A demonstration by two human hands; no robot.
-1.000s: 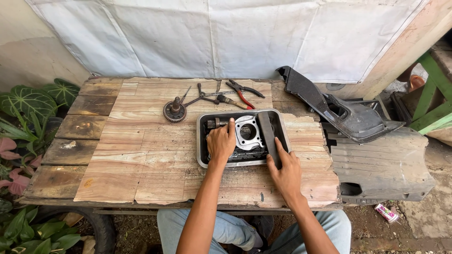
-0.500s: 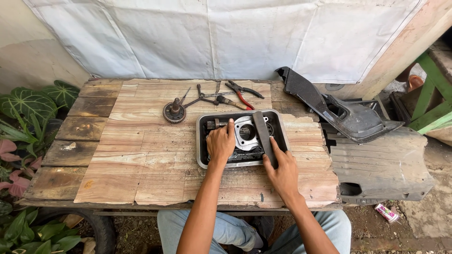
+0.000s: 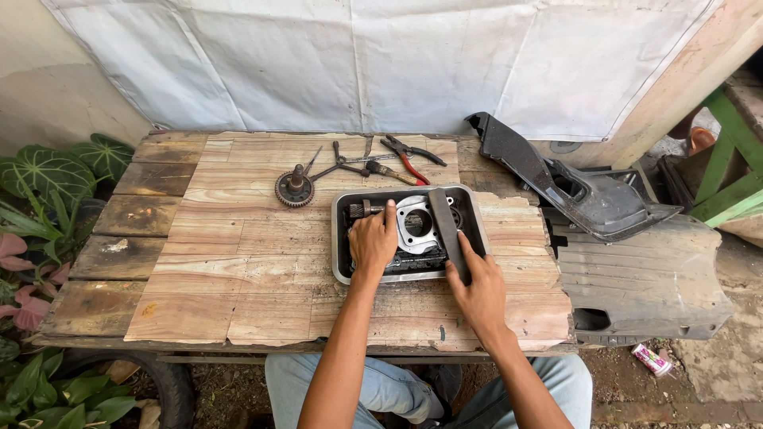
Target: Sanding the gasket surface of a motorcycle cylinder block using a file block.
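A rectangular metal tray sits on the wooden table and holds a silver engine cylinder part with a round bore, plus dark oily parts. My left hand rests inside the tray, fingers on the left side of the cylinder part. My right hand lies at the tray's front right corner, fingers pressing on a long dark flat strip that lies across the tray from front to back.
Behind the tray lie a toothed gear with a shaft, red-handled pliers and other hand tools. A black plastic motorcycle body panel rests at the table's right end. Green plants stand to the left.
The dark strip has shifted left across the tray, and my right hand moved with it. My left hand stays on the cylinder part.
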